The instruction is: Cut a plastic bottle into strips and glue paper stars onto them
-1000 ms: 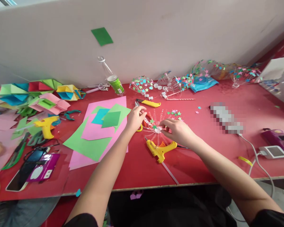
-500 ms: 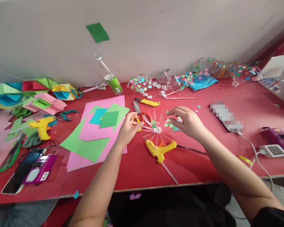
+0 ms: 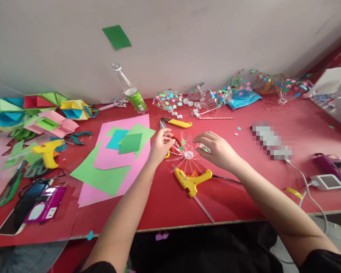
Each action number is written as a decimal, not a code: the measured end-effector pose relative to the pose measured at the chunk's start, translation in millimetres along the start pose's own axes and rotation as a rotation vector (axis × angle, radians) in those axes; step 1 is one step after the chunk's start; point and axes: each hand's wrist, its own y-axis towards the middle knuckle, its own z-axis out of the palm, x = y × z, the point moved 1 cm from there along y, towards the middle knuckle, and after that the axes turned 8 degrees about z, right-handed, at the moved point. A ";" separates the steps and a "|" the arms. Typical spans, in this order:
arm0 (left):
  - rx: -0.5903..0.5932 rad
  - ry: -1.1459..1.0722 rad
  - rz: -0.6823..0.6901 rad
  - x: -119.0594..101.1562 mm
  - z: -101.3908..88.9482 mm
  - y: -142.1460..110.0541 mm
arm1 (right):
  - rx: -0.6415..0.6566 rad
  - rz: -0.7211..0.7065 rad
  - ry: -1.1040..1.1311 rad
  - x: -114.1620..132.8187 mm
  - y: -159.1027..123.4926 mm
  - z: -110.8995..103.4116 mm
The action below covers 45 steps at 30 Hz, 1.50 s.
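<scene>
A clear plastic piece cut into spread strips lies on the red table, a green star on one strip. My left hand is at its left, fingers bent and thumb apart, over yellow-handled scissors and a red-handled tool; I see nothing held in it. On the other side, my right hand hovers with curved fingers apart from the thumb, above a small pile of coloured paper stars that it partly covers. A yellow glue gun rests just in front of the plastic piece.
Coloured paper sheets lie left, beyond them another glue gun and folded paper shapes. A yellow utility knife, a bottle and star-covered plastic pieces are behind. A phone with its cable is right.
My left hand has moved slightly up and right, over the scissors' handles. My right hand has shifted a little left and down, closer to the plastic strips.
</scene>
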 end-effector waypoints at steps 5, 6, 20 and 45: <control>-0.079 0.226 0.322 -27.6 -5.9 -15.9 | -0.068 -0.026 -0.007 5.8 8.1 -4.6; -0.051 0.269 0.367 -33.5 -5.1 -22.4 | -0.059 -0.035 -0.016 6.6 10.2 -3.3; 0.041 0.385 0.521 -32.6 14.1 -56.8 | -0.025 0.031 -0.098 11.7 14.8 15.6; 0.029 0.439 0.621 -27.4 19.9 -61.9 | -0.218 -0.037 -0.053 8.9 3.5 14.0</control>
